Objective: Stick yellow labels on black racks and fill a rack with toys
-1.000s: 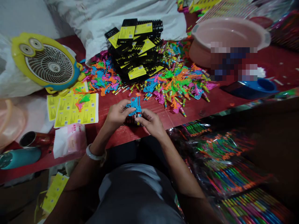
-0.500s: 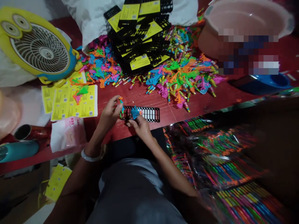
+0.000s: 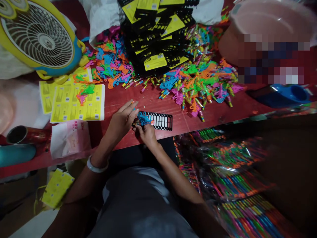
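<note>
A black plastic grid rack [image 3: 163, 121] lies on the red table in front of me. My left hand [image 3: 121, 120] reaches over its left end, fingers stretched out and touching small coloured pieces there, which they mostly hide. At the rack's near edge, my right hand [image 3: 149, 135] is closed, thumb and fingers pinching a blue plastic piece [image 3: 144, 117] that rests over the left half of the grid. A small orange part shows at the right end of that piece. The exact kind of the piece is too small to tell.
Beyond the rack lie loose coloured plastic pieces [image 3: 198, 79] and stacked black racks with yellow cards [image 3: 155, 62]. Yellow sheets [image 3: 76, 102], a tissue pack [image 3: 74, 138] and a fan [image 3: 46, 39] stand left. A pink basin [image 3: 232, 43] is at right; bagged goods [image 3: 237, 152] lie below.
My left hand has gone from a pinch at the rack's left end to stretched fingers over it. The right hand stays at the blue piece. The camera view has shifted slightly.
</note>
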A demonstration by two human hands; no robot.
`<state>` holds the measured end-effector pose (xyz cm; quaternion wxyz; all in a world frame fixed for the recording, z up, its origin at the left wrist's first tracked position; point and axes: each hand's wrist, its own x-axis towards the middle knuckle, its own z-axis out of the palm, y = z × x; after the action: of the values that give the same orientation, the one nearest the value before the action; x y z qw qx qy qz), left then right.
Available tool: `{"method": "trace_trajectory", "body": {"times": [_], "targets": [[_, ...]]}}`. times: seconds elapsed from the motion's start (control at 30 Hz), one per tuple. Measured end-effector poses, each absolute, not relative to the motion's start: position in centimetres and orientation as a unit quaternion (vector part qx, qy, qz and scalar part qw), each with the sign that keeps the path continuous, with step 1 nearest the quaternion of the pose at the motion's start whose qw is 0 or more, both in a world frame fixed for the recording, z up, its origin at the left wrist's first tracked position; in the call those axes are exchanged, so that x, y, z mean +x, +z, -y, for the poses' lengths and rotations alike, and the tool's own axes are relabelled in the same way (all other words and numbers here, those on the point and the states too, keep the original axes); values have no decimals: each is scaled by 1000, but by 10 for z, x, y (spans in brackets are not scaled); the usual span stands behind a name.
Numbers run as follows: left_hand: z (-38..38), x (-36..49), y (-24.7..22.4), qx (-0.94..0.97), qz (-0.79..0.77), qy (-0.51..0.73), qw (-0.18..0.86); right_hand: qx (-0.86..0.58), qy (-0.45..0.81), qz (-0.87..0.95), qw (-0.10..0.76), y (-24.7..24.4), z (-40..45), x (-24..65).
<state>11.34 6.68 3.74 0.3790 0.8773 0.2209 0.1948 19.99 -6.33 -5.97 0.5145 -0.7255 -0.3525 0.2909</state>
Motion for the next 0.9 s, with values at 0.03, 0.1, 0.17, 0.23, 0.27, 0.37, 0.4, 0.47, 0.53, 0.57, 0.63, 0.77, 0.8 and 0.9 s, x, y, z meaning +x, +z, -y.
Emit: {"method": "trace_trajectory", "body": {"times": [0.03, 0.1, 0.17, 0.23, 0.27, 0.37, 0.4, 0.47, 0.53, 0.57, 0.63, 0.77, 0.8, 0.9], "targets": [[-67, 114, 37, 880, -219, 188, 378, -735, 277, 361, 502, -59, 63, 199], [-68, 116, 34, 878, -215, 183, 386, -754, 243, 378, 479, -58, 61, 197], [-69, 119, 32, 872, -214, 183, 401, -766, 217, 393, 460, -57, 59, 194], [-70, 121, 30, 866, -214, 181, 415, -769, 205, 408, 447, -57, 56, 192], [-70, 122, 29, 863, -214, 180, 420, -770, 204, 414, 441, -56, 55, 191], [-71, 120, 29, 855, -214, 179, 437, -783, 214, 418, 407, -49, 51, 188], [-71, 119, 29, 852, -215, 180, 442, -794, 222, 415, 385, -45, 50, 187], [-71, 117, 30, 847, -217, 183, 449, -819, 237, 407, 327, -34, 47, 184], [-70, 116, 30, 842, -223, 187, 454, -838, 245, 405, 270, -24, 45, 179], [-70, 116, 31, 839, -226, 189, 457, -845, 245, 405, 250, -20, 44, 177], [-69, 116, 32, 832, -232, 194, 466, -853, 239, 405, 229, -15, 43, 173], [-66, 116, 33, 822, -242, 198, 476, -859, 222, 400, 230, -17, 44, 171], [-65, 117, 33, 821, -244, 202, 474, -859, 217, 400, 236, -18, 44, 171], [-64, 118, 33, 821, -249, 211, 469, -852, 209, 410, 252, -20, 44, 175]]}}
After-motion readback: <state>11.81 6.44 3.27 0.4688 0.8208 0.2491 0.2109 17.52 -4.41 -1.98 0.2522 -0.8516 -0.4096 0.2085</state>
